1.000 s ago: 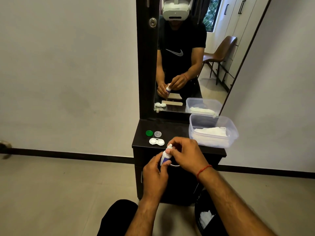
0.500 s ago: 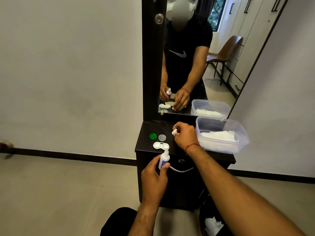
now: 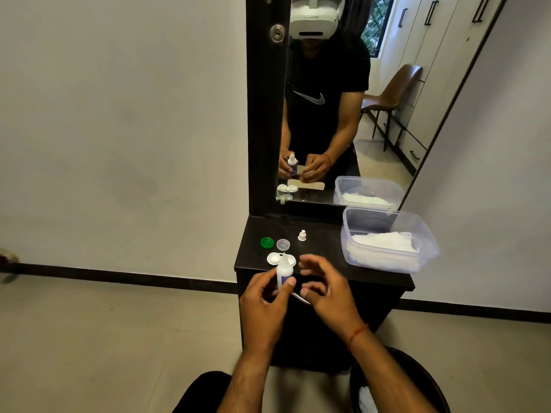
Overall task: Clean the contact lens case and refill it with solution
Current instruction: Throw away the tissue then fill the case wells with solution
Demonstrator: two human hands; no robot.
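Green cap (image 3: 266,242) lies at the left of the dark dresser top (image 3: 325,239), with a clear cap (image 3: 283,243) just beside it on the right. In front of the pair lies the white lens case (image 3: 272,259), uncapped, near the front edge. Only its left well shows fully, because the bottle (image 3: 282,271) stands between the camera and the right well. Whether the nozzle touches the case I cannot tell.

The left hand (image 3: 262,305) grips the bottle upright, thumb on the near side and fingers curled round the far side. Behind it, a small white bottle cap (image 3: 302,235) stands apart on the top, right of the clear cap.

The right hand (image 3: 328,293) hovers just beside the bottle, fingers loosely curled and spread, holding nothing. A red thread (image 3: 357,333) circles its wrist.

Further right, a clear plastic tub (image 3: 429,242) sits on the top's right end, with white tissues (image 3: 384,244) inside. A mirror (image 3: 325,114) rises behind the top. On the floor at lower right is a dark bin (image 3: 417,380) with something white in it.
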